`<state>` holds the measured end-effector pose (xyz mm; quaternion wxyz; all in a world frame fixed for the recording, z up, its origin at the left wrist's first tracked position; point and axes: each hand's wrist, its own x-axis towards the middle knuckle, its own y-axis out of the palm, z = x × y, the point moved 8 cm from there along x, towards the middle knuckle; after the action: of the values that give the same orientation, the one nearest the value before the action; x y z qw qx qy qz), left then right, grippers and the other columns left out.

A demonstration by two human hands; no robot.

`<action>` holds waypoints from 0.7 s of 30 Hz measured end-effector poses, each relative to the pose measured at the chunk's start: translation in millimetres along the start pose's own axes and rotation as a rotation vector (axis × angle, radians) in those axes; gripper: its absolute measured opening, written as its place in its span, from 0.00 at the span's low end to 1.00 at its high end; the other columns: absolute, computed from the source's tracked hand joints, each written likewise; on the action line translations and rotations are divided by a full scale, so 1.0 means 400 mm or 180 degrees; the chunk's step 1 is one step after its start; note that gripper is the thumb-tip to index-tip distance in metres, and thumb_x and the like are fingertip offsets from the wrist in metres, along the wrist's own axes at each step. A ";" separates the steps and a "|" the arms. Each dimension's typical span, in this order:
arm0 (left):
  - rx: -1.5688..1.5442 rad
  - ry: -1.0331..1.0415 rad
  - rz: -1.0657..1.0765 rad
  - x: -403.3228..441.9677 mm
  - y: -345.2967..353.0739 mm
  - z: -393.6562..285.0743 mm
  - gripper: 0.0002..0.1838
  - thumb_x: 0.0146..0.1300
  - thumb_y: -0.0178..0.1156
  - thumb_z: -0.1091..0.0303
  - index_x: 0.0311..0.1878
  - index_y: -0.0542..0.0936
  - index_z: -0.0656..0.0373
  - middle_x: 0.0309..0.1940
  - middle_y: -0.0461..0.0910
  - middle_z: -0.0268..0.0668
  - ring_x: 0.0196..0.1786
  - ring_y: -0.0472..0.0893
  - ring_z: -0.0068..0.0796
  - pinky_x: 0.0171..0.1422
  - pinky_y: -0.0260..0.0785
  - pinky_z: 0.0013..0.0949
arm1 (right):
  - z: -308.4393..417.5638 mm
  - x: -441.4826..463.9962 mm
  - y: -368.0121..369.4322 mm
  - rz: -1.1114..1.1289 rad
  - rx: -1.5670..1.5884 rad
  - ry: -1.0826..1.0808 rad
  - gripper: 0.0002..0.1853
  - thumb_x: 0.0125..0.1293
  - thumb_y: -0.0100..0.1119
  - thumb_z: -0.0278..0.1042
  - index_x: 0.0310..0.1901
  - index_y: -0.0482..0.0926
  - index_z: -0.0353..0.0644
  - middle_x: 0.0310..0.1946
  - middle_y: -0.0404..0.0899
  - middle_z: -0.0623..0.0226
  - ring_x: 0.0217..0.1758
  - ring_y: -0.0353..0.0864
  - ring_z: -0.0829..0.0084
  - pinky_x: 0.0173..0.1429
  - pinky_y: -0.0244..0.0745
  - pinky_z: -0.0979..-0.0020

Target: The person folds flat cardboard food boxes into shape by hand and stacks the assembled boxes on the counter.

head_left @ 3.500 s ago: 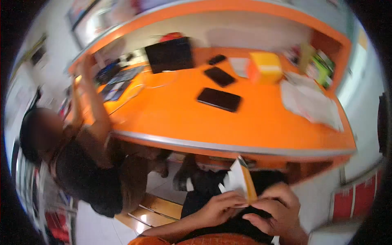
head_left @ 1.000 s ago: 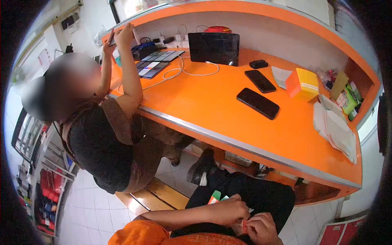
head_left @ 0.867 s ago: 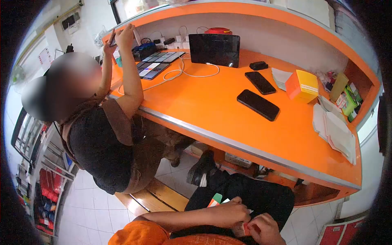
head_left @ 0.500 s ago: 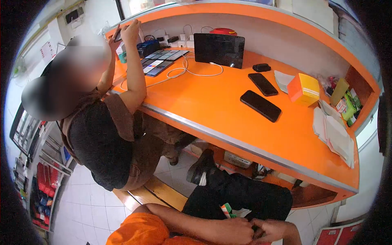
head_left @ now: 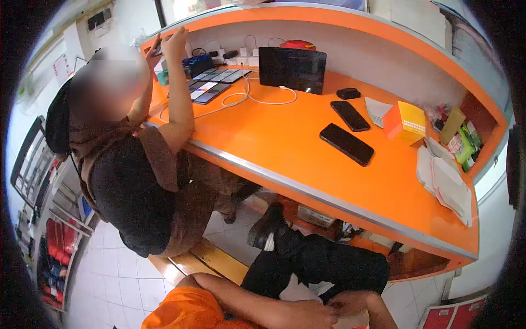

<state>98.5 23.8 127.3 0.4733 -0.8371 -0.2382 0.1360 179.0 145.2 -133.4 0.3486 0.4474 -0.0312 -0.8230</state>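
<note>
Over my black-trousered lap, my left hand [head_left: 318,313] and my right hand [head_left: 349,302] are close together, almost touching. Both have their fingers curled in; what they pinch is hidden among the fingers. Around them shows white paper: a pale, crumpled-looking sheet [head_left: 298,288] rises beside my left hand, and a whitish piece with some red [head_left: 357,320] lies below my right hand. Nearest on the orange desk [head_left: 274,131] are two dark phones, the larger phone [head_left: 347,144] in front of the smaller phone [head_left: 350,115].
Left of me another person [head_left: 137,186] sits on the wooden bench [head_left: 219,257], holding a phone up. A dark tablet [head_left: 292,68] stands at the desk's back, with several phones [head_left: 211,90] and a white cable beside it. A yellow-orange box [head_left: 405,122] and papers [head_left: 446,181] lie at right.
A green, white and orange packet by my hands is out of sight; a pale sheet now shows there. My hands have shifted slightly. The other person's head has turned a little.
</note>
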 end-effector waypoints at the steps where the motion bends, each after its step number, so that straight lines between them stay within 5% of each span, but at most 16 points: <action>1: 0.0022 0.0062 -0.0129 -0.002 -0.004 -0.001 0.11 0.72 0.60 0.70 0.42 0.89 0.66 0.41 0.88 0.48 0.41 0.88 0.48 0.45 0.83 0.45 | 0.031 -0.026 0.032 -0.0719 -0.0535 -0.0284 0.22 0.76 0.66 0.50 0.58 0.84 0.38 0.54 0.86 0.57 0.55 0.83 0.66 0.61 0.77 0.64; 5: -0.0373 -0.0539 -0.0487 0.029 0.113 0.112 0.10 0.63 0.66 0.68 0.42 0.85 0.67 0.40 0.85 0.48 0.52 0.87 0.49 0.60 0.76 0.55 | 0.148 -0.225 -0.022 -0.3033 -0.1232 -0.0506 0.15 0.71 0.71 0.40 0.36 0.84 0.35 0.29 0.83 0.60 0.35 0.80 0.69 0.42 0.76 0.59; 7: -0.0908 -0.0638 -0.1195 -0.033 0.016 0.155 0.20 0.65 0.69 0.62 0.51 0.82 0.71 0.48 0.83 0.54 0.55 0.84 0.58 0.63 0.76 0.55 | 0.209 -0.347 -0.021 -0.4372 -0.0933 -0.0710 0.17 0.66 0.76 0.43 0.32 0.82 0.37 0.26 0.81 0.53 0.30 0.83 0.58 0.37 0.75 0.58; 9: -0.1259 -0.0794 -0.2070 -0.079 -0.008 0.220 0.26 0.71 0.66 0.59 0.61 0.77 0.73 0.53 0.81 0.58 0.59 0.81 0.64 0.69 0.74 0.52 | 0.342 -0.448 0.047 -0.5413 -0.1379 -0.1266 0.14 0.58 0.79 0.34 0.29 0.80 0.37 0.23 0.76 0.57 0.26 0.79 0.59 0.33 0.72 0.61; 11: -0.1298 -0.1199 -0.2283 -0.109 0.019 0.264 0.26 0.75 0.65 0.57 0.65 0.76 0.70 0.55 0.83 0.53 0.59 0.83 0.54 0.67 0.76 0.46 | 0.425 -0.474 0.112 -0.5947 -0.1237 -0.1512 0.17 0.51 0.80 0.24 0.24 0.75 0.36 0.21 0.73 0.61 0.22 0.75 0.66 0.28 0.65 0.65; 12: -0.1300 -0.1404 -0.2414 -0.125 0.032 0.284 0.27 0.77 0.64 0.56 0.66 0.76 0.69 0.56 0.83 0.50 0.59 0.84 0.49 0.66 0.77 0.43 | 0.459 -0.453 0.131 -0.5828 -0.1355 -0.1707 0.19 0.53 0.82 0.26 0.24 0.74 0.37 0.21 0.72 0.61 0.22 0.75 0.67 0.27 0.65 0.65; 15: -0.5086 -0.1838 -0.3562 -0.131 0.213 0.386 0.22 0.81 0.61 0.58 0.69 0.76 0.63 0.59 0.83 0.39 0.57 0.85 0.32 0.61 0.79 0.34 | 0.519 -0.378 0.160 -0.5832 -0.1362 -0.2007 0.19 0.56 0.82 0.29 0.27 0.75 0.36 0.22 0.73 0.61 0.21 0.74 0.68 0.26 0.65 0.66; 16: -0.5484 -0.1720 -0.4551 -0.147 0.210 0.385 0.18 0.82 0.61 0.64 0.69 0.77 0.59 0.60 0.83 0.33 0.58 0.83 0.22 0.58 0.80 0.30 | 0.535 -0.366 0.158 -0.5730 -0.1242 -0.1988 0.15 0.62 0.79 0.28 0.31 0.77 0.35 0.24 0.74 0.60 0.21 0.75 0.67 0.27 0.67 0.66; 20: -0.5514 -0.1367 -0.5573 -0.195 0.224 0.403 0.21 0.77 0.65 0.73 0.70 0.76 0.57 0.61 0.83 0.35 0.60 0.84 0.27 0.63 0.81 0.34 | 0.508 -0.327 0.119 -0.5696 -0.0461 -0.2300 0.07 0.68 0.69 0.22 0.35 0.79 0.32 0.27 0.76 0.58 0.23 0.79 0.67 0.30 0.72 0.69; 21: -0.4506 -0.1715 -0.5453 -0.221 0.208 0.395 0.20 0.76 0.66 0.73 0.68 0.77 0.58 0.61 0.83 0.35 0.60 0.84 0.28 0.64 0.81 0.35 | 0.491 -0.315 0.116 -0.5653 -0.0242 -0.2348 0.06 0.67 0.69 0.22 0.35 0.80 0.31 0.27 0.78 0.57 0.24 0.80 0.66 0.31 0.74 0.68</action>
<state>-25.6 55.7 -25.0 -0.2338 -0.4221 -0.8476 -0.2209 100.6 134.8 90.9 -0.4192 0.0093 0.2379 -0.8761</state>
